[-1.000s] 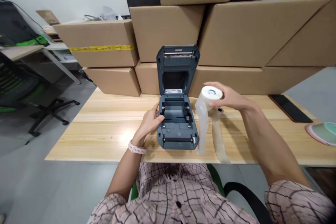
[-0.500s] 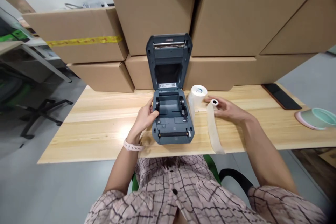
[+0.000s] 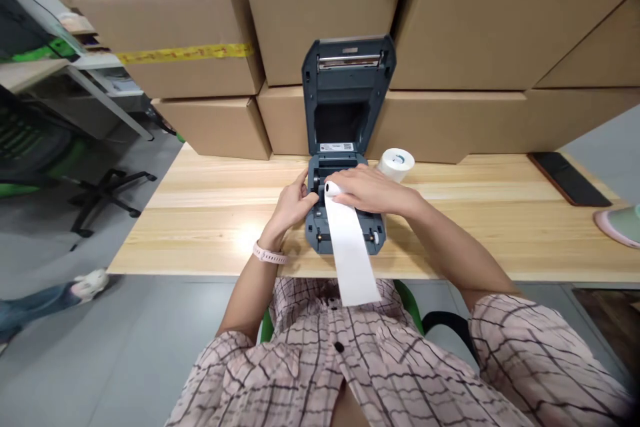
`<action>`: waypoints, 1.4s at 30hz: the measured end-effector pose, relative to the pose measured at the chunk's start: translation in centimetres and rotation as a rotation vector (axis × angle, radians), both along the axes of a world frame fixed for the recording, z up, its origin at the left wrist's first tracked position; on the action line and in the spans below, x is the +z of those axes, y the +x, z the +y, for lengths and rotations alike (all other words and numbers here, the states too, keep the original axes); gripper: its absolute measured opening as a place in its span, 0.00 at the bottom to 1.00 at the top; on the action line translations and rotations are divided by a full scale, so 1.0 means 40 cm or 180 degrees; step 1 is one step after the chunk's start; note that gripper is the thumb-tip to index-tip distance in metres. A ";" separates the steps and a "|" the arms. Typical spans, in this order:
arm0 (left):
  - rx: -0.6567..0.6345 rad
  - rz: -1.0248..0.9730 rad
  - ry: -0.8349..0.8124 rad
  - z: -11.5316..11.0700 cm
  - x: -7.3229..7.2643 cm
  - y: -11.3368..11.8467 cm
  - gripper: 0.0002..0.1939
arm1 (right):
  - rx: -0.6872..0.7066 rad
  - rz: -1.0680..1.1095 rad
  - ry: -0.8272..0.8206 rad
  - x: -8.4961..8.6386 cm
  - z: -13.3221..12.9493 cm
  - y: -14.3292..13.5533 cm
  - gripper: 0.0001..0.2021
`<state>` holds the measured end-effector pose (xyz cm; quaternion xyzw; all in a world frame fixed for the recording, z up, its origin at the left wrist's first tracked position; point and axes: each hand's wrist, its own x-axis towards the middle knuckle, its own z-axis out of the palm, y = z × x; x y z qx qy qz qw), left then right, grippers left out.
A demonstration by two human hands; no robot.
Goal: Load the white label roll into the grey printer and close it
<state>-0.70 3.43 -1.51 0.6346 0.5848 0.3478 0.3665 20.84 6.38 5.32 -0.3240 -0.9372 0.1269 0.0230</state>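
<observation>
A dark grey label printer [image 3: 313,227] stands on the table with its lid [image 3: 345,95] raised. My left hand [image 3: 293,205] grips its left side wall, thumb over the rim and fingers along the outside. In my right hand [image 3: 367,188] is a small roll of white label paper [image 3: 350,247], held over the printer's inner bay. The roll's dark core end faces left, and its loose strip hangs toward me past the table edge. My right hand and the paper hide much of the bay. Whether the roll touches the holders inside, I cannot tell.
A larger white label roll [image 3: 397,163] stands right of the printer, partly behind my right hand. Cardboard boxes [image 3: 450,20] are stacked behind it. A phone [image 3: 569,178] and a cup [image 3: 629,223] lie at the right. At lower left, a person's leg [image 3: 40,303] shows.
My right hand has carried the small paper roll leftward from beside the printer to over its bay. My left hand stays on the printer's side. The camera view has shifted, and a person's leg has appeared.
</observation>
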 end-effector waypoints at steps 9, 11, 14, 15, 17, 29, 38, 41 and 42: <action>-0.0030 0.0159 0.0017 -0.005 0.013 0.003 0.41 | 0.0152 0.0710 0.0193 -0.066 -0.037 0.031 0.17; -0.0010 0.0203 -0.0005 -0.006 0.016 0.005 0.41 | 0.0243 0.0984 0.0226 -0.068 -0.088 0.053 0.16; -0.0020 0.0239 -0.0009 -0.009 0.021 0.007 0.40 | 0.0174 0.1046 0.0325 -0.079 -0.171 0.074 0.16; -0.0027 0.0233 -0.0005 -0.009 0.021 0.008 0.40 | 0.0132 0.1057 0.0358 -0.084 -0.194 0.078 0.16; -0.0033 0.0208 0.0002 -0.009 0.020 0.008 0.39 | 0.0065 0.1117 0.0366 -0.093 -0.228 0.082 0.17; -0.0075 -0.0034 0.0057 -0.007 -0.005 0.000 0.41 | -0.0017 0.1244 -0.0006 -0.099 -0.251 0.105 0.19; -0.0006 -0.0020 0.0063 -0.009 -0.003 0.000 0.42 | 0.0001 0.1208 -0.0288 -0.106 -0.253 0.116 0.26; -0.0025 -0.0098 0.0033 -0.007 -0.007 -0.001 0.43 | 0.0106 0.1300 -0.0331 -0.090 -0.251 0.131 0.25; -0.0037 -0.0143 0.0022 -0.007 -0.008 -0.001 0.43 | 0.0144 0.1449 -0.0314 -0.075 -0.243 0.137 0.23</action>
